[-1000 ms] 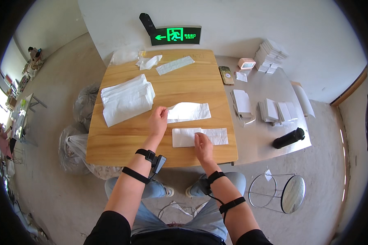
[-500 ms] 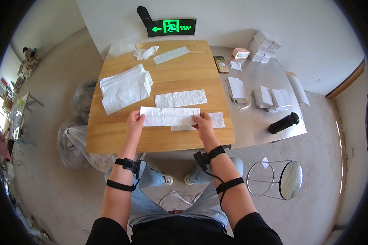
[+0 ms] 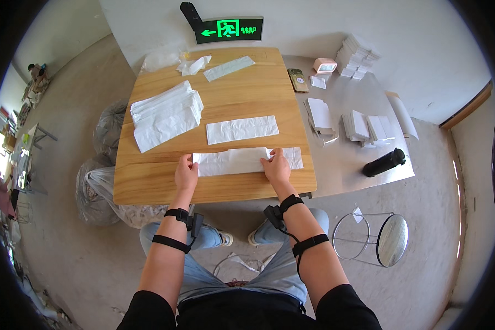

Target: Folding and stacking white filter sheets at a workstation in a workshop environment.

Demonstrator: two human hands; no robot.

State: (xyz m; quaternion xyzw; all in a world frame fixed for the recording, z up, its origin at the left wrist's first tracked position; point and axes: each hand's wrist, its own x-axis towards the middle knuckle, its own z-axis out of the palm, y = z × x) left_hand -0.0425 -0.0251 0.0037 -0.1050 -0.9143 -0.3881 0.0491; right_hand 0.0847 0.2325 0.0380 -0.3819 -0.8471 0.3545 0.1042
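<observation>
A crinkled white folded strip [image 3: 231, 160], paper or thin plastic, lies low over the wooden table near its front edge. My left hand [image 3: 186, 172] pinches its left end. Toward the right, my right hand [image 3: 277, 166] grips it between thumb and fingers. Beneath and beyond that hand shows the end of another white strip [image 3: 295, 158], partly covered by the held one. A separate flat white strip [image 3: 242, 130] rests just behind them. Farther left is a stack of larger white folded sheets [image 3: 168, 118].
At the wooden table's [image 3: 247, 99] back lie a pale strip [image 3: 229, 69] and crumpled white scraps [image 3: 194, 65]. The metal side table [image 3: 341, 173] bears a phone [image 3: 298, 81], pink clock [image 3: 325, 66], white stacks [image 3: 357, 58] and black bottle [image 3: 384, 163]. A stool [image 3: 392, 240] stands right.
Both hands have lowered the held strip toward the table. It now lines up over the strip beneath, covering more of it. My left hand has shifted slightly right.
</observation>
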